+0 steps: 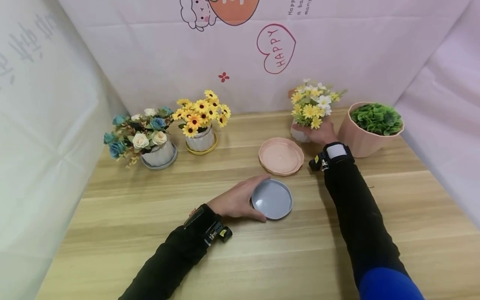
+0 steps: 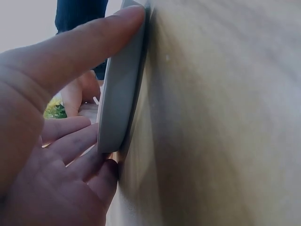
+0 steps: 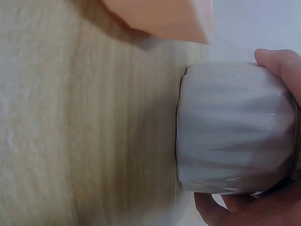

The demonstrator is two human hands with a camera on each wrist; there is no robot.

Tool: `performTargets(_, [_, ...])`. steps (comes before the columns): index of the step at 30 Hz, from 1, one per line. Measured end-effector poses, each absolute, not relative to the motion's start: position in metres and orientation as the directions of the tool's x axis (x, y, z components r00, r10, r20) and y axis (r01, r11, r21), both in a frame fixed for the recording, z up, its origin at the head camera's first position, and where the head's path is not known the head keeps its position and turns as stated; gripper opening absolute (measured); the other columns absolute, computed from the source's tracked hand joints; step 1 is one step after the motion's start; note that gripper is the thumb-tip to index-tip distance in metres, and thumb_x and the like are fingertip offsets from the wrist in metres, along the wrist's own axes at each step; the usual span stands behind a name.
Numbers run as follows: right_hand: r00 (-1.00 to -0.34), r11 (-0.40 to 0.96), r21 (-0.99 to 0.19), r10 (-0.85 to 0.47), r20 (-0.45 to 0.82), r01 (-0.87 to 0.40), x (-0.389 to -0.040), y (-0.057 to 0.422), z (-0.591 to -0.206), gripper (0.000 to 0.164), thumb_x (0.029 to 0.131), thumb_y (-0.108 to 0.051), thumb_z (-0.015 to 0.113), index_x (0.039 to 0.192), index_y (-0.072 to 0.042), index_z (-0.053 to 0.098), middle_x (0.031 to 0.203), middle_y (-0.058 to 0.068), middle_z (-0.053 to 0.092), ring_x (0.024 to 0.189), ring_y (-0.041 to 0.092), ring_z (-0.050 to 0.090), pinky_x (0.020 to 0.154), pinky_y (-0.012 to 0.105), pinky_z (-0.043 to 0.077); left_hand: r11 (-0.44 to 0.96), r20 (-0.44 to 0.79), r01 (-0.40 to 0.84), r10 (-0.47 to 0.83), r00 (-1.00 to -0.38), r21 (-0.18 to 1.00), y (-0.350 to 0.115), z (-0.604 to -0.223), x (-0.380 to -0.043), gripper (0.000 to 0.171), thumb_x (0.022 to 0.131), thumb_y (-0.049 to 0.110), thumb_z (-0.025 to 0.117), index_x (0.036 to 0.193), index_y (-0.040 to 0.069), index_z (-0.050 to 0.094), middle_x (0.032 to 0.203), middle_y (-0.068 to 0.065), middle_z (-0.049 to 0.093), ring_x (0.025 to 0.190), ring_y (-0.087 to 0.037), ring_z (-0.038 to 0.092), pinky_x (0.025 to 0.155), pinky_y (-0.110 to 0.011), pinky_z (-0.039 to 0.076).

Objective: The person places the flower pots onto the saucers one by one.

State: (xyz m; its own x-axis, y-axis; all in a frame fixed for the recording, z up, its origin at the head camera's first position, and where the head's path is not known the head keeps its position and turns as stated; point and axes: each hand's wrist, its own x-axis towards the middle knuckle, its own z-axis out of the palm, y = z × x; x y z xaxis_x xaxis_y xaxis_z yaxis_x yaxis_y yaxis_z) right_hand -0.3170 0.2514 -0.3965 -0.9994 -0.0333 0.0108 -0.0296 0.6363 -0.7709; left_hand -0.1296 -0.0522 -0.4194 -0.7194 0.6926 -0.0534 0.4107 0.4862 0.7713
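A round grey saucer (image 1: 272,199) lies near the middle of the table. My left hand (image 1: 240,199) grips it from the left, thumb at the near edge and fingers round the far side. In the left wrist view the saucer's side wall (image 2: 120,89) shows between thumb and fingers, close to the wood. At the back right, my right hand (image 1: 319,132) holds a white ribbed pot (image 3: 237,127) of yellow and white daisies (image 1: 313,104). Thumb and fingers lie on opposite sides of that pot, whose base is at the tabletop.
A pink saucer (image 1: 281,156) lies between the hands. Right of the daisies stands a pink pot (image 1: 365,139) with green leaves. At back left are a sunflower pot (image 1: 201,140) on a yellow saucer and a rose pot (image 1: 159,155) on a grey saucer. Printed cloth (image 1: 157,62) walls the back.
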Motion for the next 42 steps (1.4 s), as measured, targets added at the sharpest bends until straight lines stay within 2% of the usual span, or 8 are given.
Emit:
performTargets(8, [-1.000,0.645,-0.764,-0.024,0.019,-0.031,-0.314,0.251,-0.395,0.113,0.088,-0.044,0.085,0.170,-0.022,0.010,0.176,0.008,0.024,0.163,0.030,0.025,0.134,0.056,0.021,0.484,-0.056,0.392,0.682,-0.729,0.782,-0.055,-0.419,-0.131,0.116,0.076,0.024,0.098,0.166,0.007,0.027,0.164,-0.010,0.045,0.152,-0.025,0.043,0.128,-0.043,0.037])
performTargets(17, [-1.000,0.650,-0.759,-0.023,0.004,-0.018,-0.310,0.251,-0.395,0.117,0.088,-0.049,0.084,0.170,-0.024,0.005,0.177,0.007,0.020,0.164,0.031,0.022,0.134,0.058,0.020,0.503,-0.078,0.369,0.666,-0.742,0.781,-0.071,-0.418,-0.128,0.117,0.075,0.025,0.098,0.166,0.006,0.027,0.165,-0.012,0.044,0.153,-0.028,0.043,0.129,-0.045,0.036])
performTargets(27, [-0.998,0.639,-0.767,-0.049,0.037,-0.060,-0.307,0.250,-0.393,0.113,0.089,-0.044,0.083,0.170,-0.022,0.008,0.176,0.008,0.022,0.163,0.031,0.023,0.134,0.058,0.020,0.516,-0.094,0.320,0.625,-0.775,0.794,-0.096,-0.419,-0.127,0.115,0.076,0.025,0.098,0.166,0.008,0.028,0.163,-0.011,0.046,0.150,-0.027,0.046,0.127,-0.046,0.038])
performTargets(36, [-0.998,0.643,-0.763,-0.062,0.032,-0.064,-0.308,0.250,-0.393,0.112,0.090,-0.045,0.083,0.170,-0.022,0.009,0.175,0.009,0.023,0.163,0.030,0.023,0.134,0.057,0.020,0.547,-0.103,0.284,0.571,-0.814,0.787,-0.124,-0.420,-0.129,0.116,0.075,0.027,0.099,0.167,0.014,0.030,0.163,-0.007,0.047,0.149,-0.025,0.048,0.125,-0.045,0.041])
performTargets(42, [-0.998,0.639,-0.767,-0.068,0.016,-0.055,-0.312,0.252,-0.394,0.112,0.090,-0.046,0.083,0.170,-0.023,0.007,0.176,0.008,0.021,0.163,0.030,0.021,0.134,0.057,0.018,0.552,-0.070,0.304,0.556,-0.828,0.777,-0.144,-0.421,-0.133,0.115,0.074,0.029,0.099,0.165,0.009,0.031,0.162,-0.012,0.048,0.148,-0.029,0.049,0.124,-0.049,0.042])
